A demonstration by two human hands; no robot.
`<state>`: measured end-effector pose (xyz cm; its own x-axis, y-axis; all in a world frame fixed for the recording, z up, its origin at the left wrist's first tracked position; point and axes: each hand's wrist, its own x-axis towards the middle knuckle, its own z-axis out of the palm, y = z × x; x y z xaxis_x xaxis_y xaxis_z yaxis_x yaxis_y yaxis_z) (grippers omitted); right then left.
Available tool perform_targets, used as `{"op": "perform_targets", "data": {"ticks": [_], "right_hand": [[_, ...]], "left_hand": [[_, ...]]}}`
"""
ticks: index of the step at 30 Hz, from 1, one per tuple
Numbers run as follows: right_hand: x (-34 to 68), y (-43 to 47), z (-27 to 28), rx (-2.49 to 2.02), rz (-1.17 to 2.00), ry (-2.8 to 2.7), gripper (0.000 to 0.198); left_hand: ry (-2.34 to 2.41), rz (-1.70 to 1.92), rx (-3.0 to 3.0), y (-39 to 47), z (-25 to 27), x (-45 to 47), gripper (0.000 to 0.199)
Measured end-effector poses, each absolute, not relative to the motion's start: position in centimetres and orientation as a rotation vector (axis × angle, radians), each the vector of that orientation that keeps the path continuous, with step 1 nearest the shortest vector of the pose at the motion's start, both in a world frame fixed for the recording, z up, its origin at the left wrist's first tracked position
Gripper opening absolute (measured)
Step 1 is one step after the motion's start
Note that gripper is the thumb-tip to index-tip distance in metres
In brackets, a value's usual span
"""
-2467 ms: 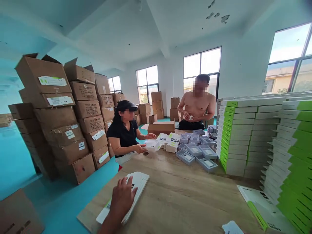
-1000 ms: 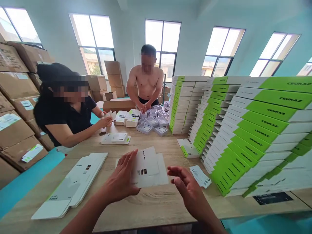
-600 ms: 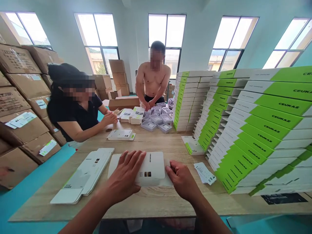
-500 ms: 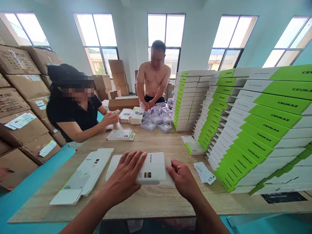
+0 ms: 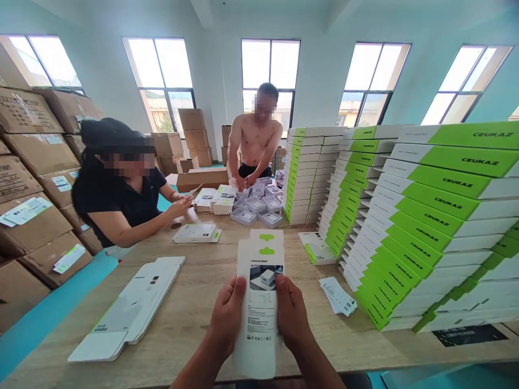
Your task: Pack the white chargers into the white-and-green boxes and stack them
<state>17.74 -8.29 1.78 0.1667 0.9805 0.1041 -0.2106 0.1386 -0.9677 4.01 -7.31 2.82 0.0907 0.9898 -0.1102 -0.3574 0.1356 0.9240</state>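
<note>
Between my hands is a white folded-flat carton (image 5: 261, 313), held upright above the table's front part. Its printed back faces me, with a dark product picture, small text and green hang-hole marks on the top tabs. My left hand (image 5: 226, 310) grips the left edge, thumb in front. On the right edge my right hand (image 5: 292, 308) closes the same way, thumb over the picture's side. The fingers behind the carton are hidden. To the left lies a stack of flat white cartons (image 5: 132, 308); a few printed cards (image 5: 338, 296) rest to the right.
Tall stacks of green-and-white boxes (image 5: 421, 227) line the right side. Several pale trays (image 5: 255, 204) and card stacks (image 5: 223, 200) sit at the back. Two co-workers stand or sit across the wooden table (image 5: 194, 308). Brown shipping boxes (image 5: 36, 189) are piled at far left.
The carton has turned from lying sideways on the table to upright, showing its printed back. My left hand has moved from its top to its left edge; both hands now grip its sides.
</note>
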Motion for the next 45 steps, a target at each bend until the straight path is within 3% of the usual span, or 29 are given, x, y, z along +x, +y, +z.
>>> {"op": "perform_targets", "data": {"ticks": [8, 12, 15, 20, 23, 26, 31, 39, 41, 45], "right_hand": [[17.0, -8.5, 1.8, -0.889, 1.497, -0.682, 0.055], [17.9, -8.5, 1.5, -0.960, 1.419, -0.829, 0.051], [18.6, -8.5, 0.6, -0.959, 1.357, -0.951, 0.048], [19.7, -7.6, 0.3, -0.965, 1.424, -1.163, 0.052], [20.8, -7.5, 2.5, -0.989, 1.353, -1.175, 0.059], [21.8, -7.9, 5.3, -0.707, 1.642, -1.068, 0.075], [22.0, -7.8, 6.4, -0.606, 1.789, -0.987, 0.060], [21.2, -7.6, 5.7, -0.610, 1.801, -1.028, 0.056], [20.9, -7.4, 5.9, -0.752, 1.716, -1.115, 0.053], [21.0, -6.8, 6.2, -1.092, 1.223, -1.478, 0.045]], "left_hand": [[0.910, 1.155, 0.700, -7.6, 2.0, 5.5, 0.069], [1.007, 1.303, 0.782, -7.0, 3.0, 4.2, 0.065], [0.777, 1.160, 0.816, -6.1, 4.3, 2.5, 0.066], [0.470, 0.826, 1.209, -4.5, 6.4, 0.7, 0.096], [0.715, 0.864, 1.622, -4.3, 7.2, 0.0, 0.110], [0.977, 0.742, 2.104, -4.9, 8.3, -0.6, 0.119], [0.996, 0.404, 2.542, -6.0, 9.9, -0.6, 0.104], [0.872, 0.607, 2.769, -6.4, 8.1, -0.3, 0.096], [0.904, 0.642, 2.819, -6.5, 7.6, 0.3, 0.093], [0.944, 0.788, 2.926, -6.8, 6.7, 1.4, 0.092]]}}
